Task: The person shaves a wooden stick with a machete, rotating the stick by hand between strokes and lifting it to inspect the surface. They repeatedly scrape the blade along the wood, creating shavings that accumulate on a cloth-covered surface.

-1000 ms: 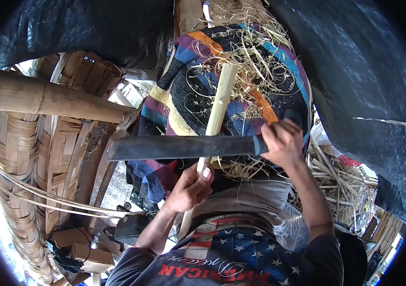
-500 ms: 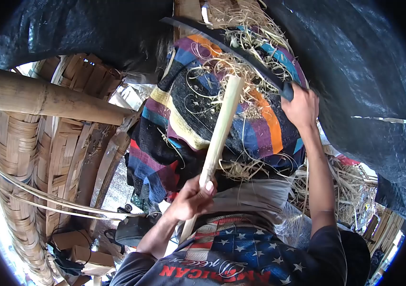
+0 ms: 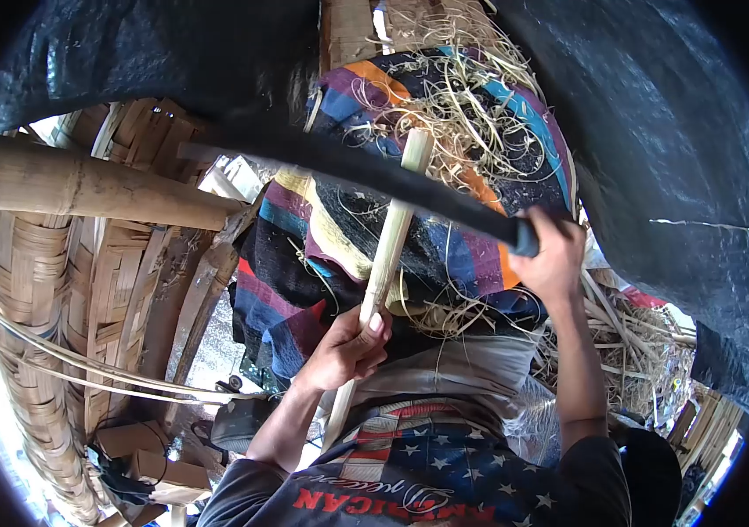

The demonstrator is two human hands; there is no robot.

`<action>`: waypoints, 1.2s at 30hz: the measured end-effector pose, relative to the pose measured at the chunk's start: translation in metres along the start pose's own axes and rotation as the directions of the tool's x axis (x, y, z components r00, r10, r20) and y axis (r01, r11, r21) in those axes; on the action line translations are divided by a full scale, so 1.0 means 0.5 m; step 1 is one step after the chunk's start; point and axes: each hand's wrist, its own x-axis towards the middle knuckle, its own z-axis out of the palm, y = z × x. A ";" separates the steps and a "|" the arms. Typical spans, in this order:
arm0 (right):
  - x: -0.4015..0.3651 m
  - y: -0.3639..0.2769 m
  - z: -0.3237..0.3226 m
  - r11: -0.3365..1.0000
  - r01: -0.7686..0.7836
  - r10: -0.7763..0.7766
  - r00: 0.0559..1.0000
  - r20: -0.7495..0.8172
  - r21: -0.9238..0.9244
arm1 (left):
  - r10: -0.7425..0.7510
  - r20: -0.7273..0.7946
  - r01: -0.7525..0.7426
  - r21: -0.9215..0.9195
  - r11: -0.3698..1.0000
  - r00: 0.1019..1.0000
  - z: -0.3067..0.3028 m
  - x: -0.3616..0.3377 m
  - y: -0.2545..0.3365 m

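My left hand [image 3: 348, 350] is closed round a pale bamboo strip [image 3: 389, 241], which slants up and away from my body over the lap. In my right hand [image 3: 553, 256] is the dark handle of a long machete [image 3: 365, 172]. Its blade stretches to the left, crossing over the upper part of the strip in this view. Beneath both lies a striped cloth [image 3: 291, 255] spread across my legs. Curly thin shavings [image 3: 488, 114] are scattered over the cloth, thickest toward its far right side.
A thick bamboo pole [image 3: 102, 180] runs across the left, above woven bamboo panels [image 3: 32, 263]. Dark plastic sheeting [image 3: 655, 132] hangs at right and upper left. More shavings [image 3: 620, 342] are heaped on the right. Thin bent strips [image 3: 119, 378] jut in from lower left.
The machete has swung down and left, from beyond the strip's far end to across it. My right hand has come nearer my body; the left hand and strip have shifted slightly.
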 end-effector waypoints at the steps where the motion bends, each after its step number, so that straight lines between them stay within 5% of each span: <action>1: 0.000 -0.009 0.007 0.999 0.043 -0.043 0.999 0.004 -0.023 | 0.008 0.004 -0.008 0.020 1.000 1.000 0.005 -0.002 0.003; 6: 0.009 -0.004 0.043 0.963 0.242 -0.242 0.970 0.019 -0.119 | 0.027 -0.025 -0.026 0.047 0.999 0.999 0.033 -0.025 0.009; 11: 0.025 0.050 0.061 0.958 0.271 -0.260 0.959 0.112 -0.092 | 0.024 -0.039 -0.020 0.101 0.995 0.999 0.034 -0.028 0.003; 13: 0.054 0.082 0.070 0.985 0.142 -0.123 0.977 0.172 -0.101 | 0.036 -0.044 -0.031 0.117 0.993 0.998 0.035 -0.034 -0.001; 16: 0.141 0.110 0.030 0.822 -0.381 0.431 0.902 0.025 -0.424 | 0.028 -0.080 -0.014 0.170 0.985 0.996 0.028 -0.046 -0.004; 20: 0.117 0.167 0.031 0.865 -0.459 0.431 0.887 -0.167 -0.204 | 0.063 -0.088 -0.057 0.067 0.996 0.994 -0.005 -0.028 -0.003; 22: 0.088 0.145 0.023 0.944 -0.326 0.312 0.932 -0.187 -0.052 | -0.012 -0.072 0.013 0.025 1.000 0.997 -0.005 -0.016 0.007; 26: 0.042 0.033 -0.008 0.941 -0.323 0.326 0.945 -0.021 0.103 | 0.005 -0.075 -0.002 0.034 0.999 0.997 0.000 0.003 0.015; 27: 0.018 0.038 0.007 0.987 -0.157 0.156 0.986 -0.053 -0.015 | 0.001 -0.072 0.002 0.038 0.999 0.997 0.001 0.004 0.018; 30: -0.012 -0.007 0.020 0.999 -0.026 0.029 0.995 0.096 -0.032 | -0.001 -0.102 0.011 0.094 0.996 0.995 0.007 0.001 0.017; 32: -0.024 -0.019 0.051 0.991 0.133 -0.134 0.989 0.061 0.025 | 0.028 -0.117 -0.015 0.110 0.994 0.993 0.010 -0.001 0.018; 36: -0.033 -0.034 0.081 0.975 0.222 -0.222 0.969 0.108 0.014 | 0.033 -0.116 -0.020 0.111 0.994 0.993 0.011 -0.005 0.015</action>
